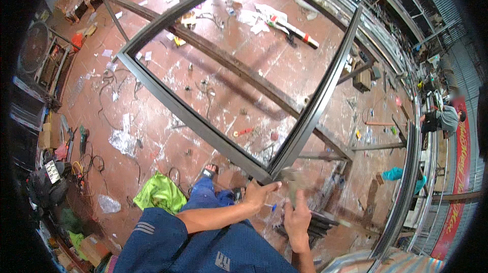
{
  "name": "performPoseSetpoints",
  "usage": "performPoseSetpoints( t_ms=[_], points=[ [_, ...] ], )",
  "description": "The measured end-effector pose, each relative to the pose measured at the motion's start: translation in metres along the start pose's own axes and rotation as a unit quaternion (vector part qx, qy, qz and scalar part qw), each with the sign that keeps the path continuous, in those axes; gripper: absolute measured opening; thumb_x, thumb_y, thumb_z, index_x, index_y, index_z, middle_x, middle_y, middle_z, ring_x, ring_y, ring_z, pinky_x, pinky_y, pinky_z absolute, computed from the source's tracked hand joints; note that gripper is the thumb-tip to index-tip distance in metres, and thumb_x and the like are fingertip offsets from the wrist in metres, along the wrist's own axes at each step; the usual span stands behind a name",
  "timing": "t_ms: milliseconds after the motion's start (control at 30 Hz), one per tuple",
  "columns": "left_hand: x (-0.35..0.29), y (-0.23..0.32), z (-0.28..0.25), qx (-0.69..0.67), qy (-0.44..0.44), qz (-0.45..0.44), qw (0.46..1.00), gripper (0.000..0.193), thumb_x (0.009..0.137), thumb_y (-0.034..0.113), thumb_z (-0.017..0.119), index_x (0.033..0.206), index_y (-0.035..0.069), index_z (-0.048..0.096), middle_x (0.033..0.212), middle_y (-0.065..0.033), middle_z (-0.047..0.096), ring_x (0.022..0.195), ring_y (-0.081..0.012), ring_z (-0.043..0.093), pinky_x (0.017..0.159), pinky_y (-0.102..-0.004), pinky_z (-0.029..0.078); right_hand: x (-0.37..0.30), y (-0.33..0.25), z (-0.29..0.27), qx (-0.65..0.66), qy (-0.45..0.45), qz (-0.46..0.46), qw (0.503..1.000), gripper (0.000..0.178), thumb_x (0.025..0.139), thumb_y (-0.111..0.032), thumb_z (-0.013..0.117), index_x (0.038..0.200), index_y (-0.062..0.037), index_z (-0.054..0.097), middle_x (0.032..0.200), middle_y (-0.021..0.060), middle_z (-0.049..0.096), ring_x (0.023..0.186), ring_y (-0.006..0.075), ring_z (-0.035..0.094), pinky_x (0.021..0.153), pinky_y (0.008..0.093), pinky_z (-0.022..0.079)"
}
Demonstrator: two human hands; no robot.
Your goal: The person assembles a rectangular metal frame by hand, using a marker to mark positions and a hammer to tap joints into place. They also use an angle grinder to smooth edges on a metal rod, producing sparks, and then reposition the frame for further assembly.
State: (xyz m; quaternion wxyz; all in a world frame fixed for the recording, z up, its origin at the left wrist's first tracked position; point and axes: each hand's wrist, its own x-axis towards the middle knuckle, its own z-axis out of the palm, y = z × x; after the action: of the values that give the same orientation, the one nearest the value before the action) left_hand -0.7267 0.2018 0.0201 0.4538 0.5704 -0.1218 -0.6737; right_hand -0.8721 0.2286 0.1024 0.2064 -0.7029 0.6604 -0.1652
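Observation:
A large dark metal frame, four-sided like a window sash, lies across a brown support beam. Its near corner points toward me. My left hand grips that corner from the near side, its index finger stretched along toward the right. Just right of the corner, my right hand is closed round the handle of a hammer. The hammer's head is smeared by motion and sits close beside the frame's corner. Whether it touches the metal I cannot tell.
Scraps and cables litter the red tiled floor. A bright green cloth lies by my legs. Long metal profiles run along the right, where another person is. A large fan stands far left; a green power tool lies nearer.

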Motion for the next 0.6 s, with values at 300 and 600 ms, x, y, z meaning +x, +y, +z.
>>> performPoseSetpoints(
  t_ms=[300, 600],
  points=[
    [-0.006, 0.021, 0.004, 0.079, 0.01, -0.023, 0.997, 0.039, 0.084, 0.028, 0.088, 0.101, -0.004, 0.075, 0.093, -0.0073, 0.076, 0.082, -0.0142, 0.067, 0.074, -0.0317, 0.053, 0.008, 0.001, 0.001, -0.014, 0.006, -0.02, 1.0, 0.063, 0.097, -0.018, 0.068, 0.155, -0.0064, 0.046, 0.121, 0.0277, 0.069, 0.101, 0.0458, 0.07, 0.079, 0.05, 0.056],
    [0.018, -0.027, -0.014, 0.027, -0.072, -0.029, 0.997, 0.047, 0.082, 0.043, 0.091, 0.083, 0.002, 0.067, 0.072, -0.004, 0.063, 0.061, -0.0124, 0.059, 0.057, -0.0294, 0.05, 0.008, -0.007, 0.004, 0.018, -0.006, 0.021, 1.0, 0.06, 0.097, -0.017, 0.068, 0.151, -0.0011, 0.049, 0.127, 0.028, 0.068, 0.11, 0.0456, 0.069, 0.086, 0.0477, 0.056]
  ],
)
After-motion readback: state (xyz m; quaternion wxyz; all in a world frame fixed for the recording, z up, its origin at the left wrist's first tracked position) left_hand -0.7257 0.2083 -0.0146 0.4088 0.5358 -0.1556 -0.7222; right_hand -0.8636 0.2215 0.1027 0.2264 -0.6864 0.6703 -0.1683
